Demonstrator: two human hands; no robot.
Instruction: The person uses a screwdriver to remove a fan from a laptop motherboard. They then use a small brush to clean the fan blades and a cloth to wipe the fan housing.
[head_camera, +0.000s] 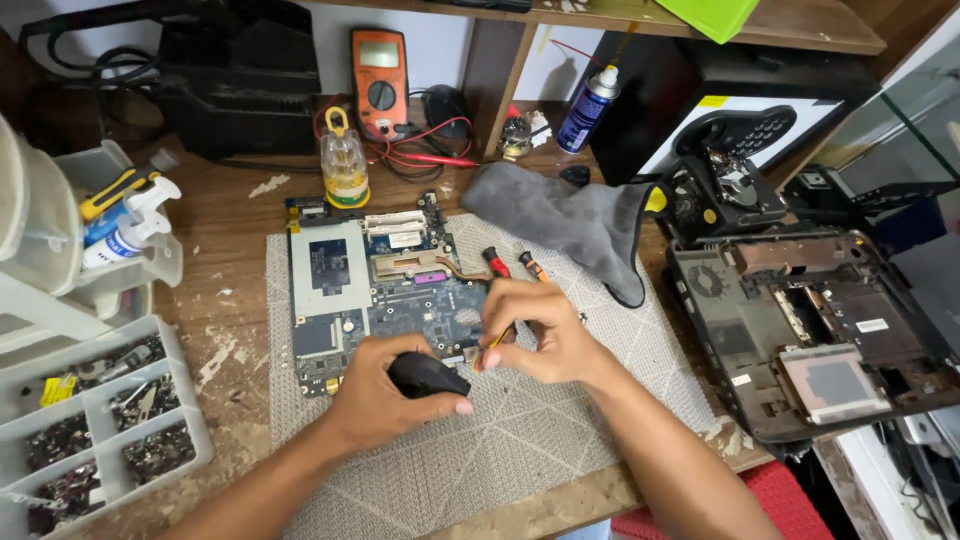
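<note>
We are clenching our left hand (385, 385) around a small black rounded part (428, 375), its grip grasping that part at the near edge of the blue motherboard (385, 290). Our right hand (545, 335) is pinching a thin yellow-handled tool (499, 337) in its grip, the tip pointing down toward the black part at about seven o'clock of the hand. The motherboard is lying on a grey mat (520, 440), stretching toward eleven o'clock from our hands, with a copper heat pipe (420, 265) across it. Two red-handled screwdrivers (497, 262) are resting at twelve o'clock of the right hand, just beside a grey cloth (570, 215). At three o'clock an opened laptop base (810, 330) is sitting on the worktop (225, 220). At nine o'clock a divided tray of small parts (100, 420) is standing well apart. An orange multimeter (380, 80) is leaning at twelve o'clock, far back.
</note>
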